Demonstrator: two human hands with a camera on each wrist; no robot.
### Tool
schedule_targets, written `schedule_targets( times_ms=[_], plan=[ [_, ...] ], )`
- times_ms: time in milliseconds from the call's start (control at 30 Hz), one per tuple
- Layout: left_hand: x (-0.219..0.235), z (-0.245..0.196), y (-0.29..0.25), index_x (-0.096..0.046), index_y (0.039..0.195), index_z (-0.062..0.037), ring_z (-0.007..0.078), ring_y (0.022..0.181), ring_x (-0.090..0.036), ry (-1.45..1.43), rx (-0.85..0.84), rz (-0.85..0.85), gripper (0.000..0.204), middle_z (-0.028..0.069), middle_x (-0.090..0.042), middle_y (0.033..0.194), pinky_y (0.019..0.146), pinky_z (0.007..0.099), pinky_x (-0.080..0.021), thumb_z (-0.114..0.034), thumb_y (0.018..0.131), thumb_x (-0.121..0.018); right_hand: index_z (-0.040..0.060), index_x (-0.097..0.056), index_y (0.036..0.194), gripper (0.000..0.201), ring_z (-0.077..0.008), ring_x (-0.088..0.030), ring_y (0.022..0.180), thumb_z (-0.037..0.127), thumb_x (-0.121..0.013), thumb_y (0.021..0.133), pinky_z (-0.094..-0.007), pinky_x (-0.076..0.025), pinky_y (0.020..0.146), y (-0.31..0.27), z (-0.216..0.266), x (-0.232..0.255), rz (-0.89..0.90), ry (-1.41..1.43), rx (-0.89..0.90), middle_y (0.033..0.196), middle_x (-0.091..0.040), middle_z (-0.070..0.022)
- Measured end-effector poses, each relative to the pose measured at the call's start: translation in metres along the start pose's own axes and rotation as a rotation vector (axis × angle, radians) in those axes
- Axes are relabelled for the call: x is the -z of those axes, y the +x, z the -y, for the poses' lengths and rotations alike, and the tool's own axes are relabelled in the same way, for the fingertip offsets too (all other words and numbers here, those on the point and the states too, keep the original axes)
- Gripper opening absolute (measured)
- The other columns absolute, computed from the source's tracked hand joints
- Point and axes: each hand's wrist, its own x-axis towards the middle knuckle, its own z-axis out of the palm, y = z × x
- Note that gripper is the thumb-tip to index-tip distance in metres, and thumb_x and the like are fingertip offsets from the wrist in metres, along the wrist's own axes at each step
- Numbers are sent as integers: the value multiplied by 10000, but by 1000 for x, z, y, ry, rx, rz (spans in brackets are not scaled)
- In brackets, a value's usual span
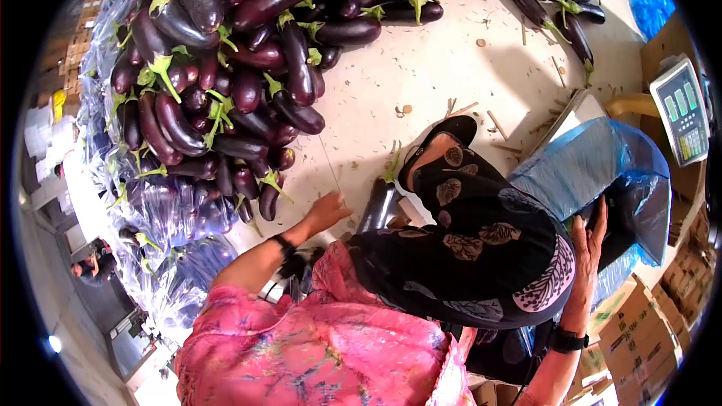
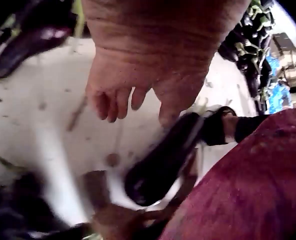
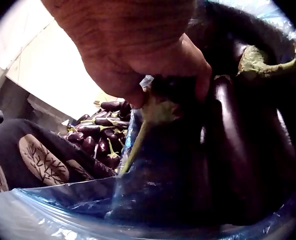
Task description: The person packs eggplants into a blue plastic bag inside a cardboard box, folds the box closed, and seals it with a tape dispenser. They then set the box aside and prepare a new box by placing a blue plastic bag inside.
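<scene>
My left hand point(image 1: 329, 212) hangs over the floor beside the eggplant heap, fingers loosely bent and holding nothing. In the left wrist view, a single dark eggplant point(image 2: 160, 162) lies just below that hand point(image 2: 143, 80), close to the thumb; the head view has this eggplant point(image 1: 378, 204) by the person's shoe. At the right, my right hand point(image 1: 589, 237) reaches into a blue plastic bag point(image 1: 575, 162). There it grips an eggplant point(image 3: 160, 112) by its stem end, the green stem pointing toward the bag's rim. Other eggplants point(image 3: 233, 145) stand packed beside it inside the bag.
A large heap of eggplants point(image 1: 248, 90) covers the floor at upper left, bordered by clear plastic film point(image 1: 188, 218). More eggplants point(image 1: 560, 0) lie at upper right. A scale display point(image 1: 681, 109) stands beyond the bag; cardboard boxes point(image 1: 635, 331) are at lower right. Stem bits litter the floor point(image 1: 444, 60).
</scene>
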Motion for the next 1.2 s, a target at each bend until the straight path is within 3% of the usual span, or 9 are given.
schedule_targets(
  times_ms=[67, 133, 267, 433, 600, 767, 933, 1100, 1200],
  plan=[
    [12, -76, 30, -598, 1172, 0, 377, 1075, -635, -508, 70, -151, 678, 210, -657, 1157, 923, 438, -502, -512, 764, -773, 60, -300, 1551, 687, -286, -192, 1513, 374, -549, 993, -393, -138, 1220, 0, -3, 1, 2, 24, -20, 1615, -248, -179],
    [4, -101, 54, -583, 1206, 4, 369, 1065, -644, -347, 119, -91, 731, 213, -662, 1161, 929, 436, -503, -529, 748, -782, 66, -304, 1550, 677, -289, -177, 1518, 348, -560, 991, -391, -134, 1221, 0, -6, 3, -4, 14, -4, 1618, -243, -179],
    [-2, -60, 92, -580, 1230, -12, 316, 1030, -668, -489, -58, -22, 739, 185, -685, 1134, 917, 416, -515, -487, 721, -827, 90, -312, 1552, 697, -303, -173, 1520, 394, -575, 983, -399, -156, 1215, 1, -8, 4, -20, 26, -5, 1621, -229, -188],
    [159, -134, 55, -546, 1285, -22, 136, 1061, -576, -1016, -225, -161, 590, 32, -618, 1137, 968, 304, -463, -205, 790, -810, 72, -304, 1550, 733, -311, -202, 1509, 407, -600, 969, -406, -183, 1207, 1, -13, -2, -42, 47, 31, 1615, -235, -205],
    [236, -185, 57, -446, 1420, -86, 239, 1085, -632, -1306, -434, -41, 734, 115, -632, 1187, 986, 390, -510, -299, 803, -783, 38, -251, 1563, 771, -277, -230, 1495, 382, -602, 969, -372, -187, 1206, 0, -15, 2, -52, 0, 33, 1613, -247, -187],
    [215, -231, 69, -409, 1440, -60, 325, 1111, -636, -1694, -541, 232, 872, 203, -628, 1228, 994, 500, -518, -497, 792, -797, 66, -320, 1538, 753, -360, -231, 1491, 392, -642, 941, -414, -234, 1191, 1, -22, -2, -100, 41, 58, 1590, -231, -262],
    [228, -262, 76, -523, 1277, -41, 324, 1016, -657, -1563, -572, 58, 669, 165, -662, 1103, 958, 474, -533, -361, 757, -797, 35, -310, 1533, 757, -352, -221, 1497, 356, -648, 936, -397, -203, 1201, 2, -27, 0, -104, 117, 90, 1568, -281, -280],
    [279, -324, 52, -415, 1455, -88, 287, 1180, -579, -1463, -751, 114, 813, 114, -605, 1236, 1106, 458, -434, -262, 748, -777, -2, -325, 1502, 713, -343, -650, 1144, 377, -608, 969, -388, -493, 967, 1, -5, 41, -117, 309, -113, 1413, -512, -295],
    [299, -370, 44, -370, 1469, -66, 283, 1195, -570, -1327, -888, 218, 831, 116, -578, 1271, 1111, 460, -424, -267, 764, -761, -26, -472, 1408, 611, -325, -653, 1144, 359, -623, 957, -381, -509, 942, 1, -15, 60, -113, 259, -127, 1283, -619, -283]
  ],
)
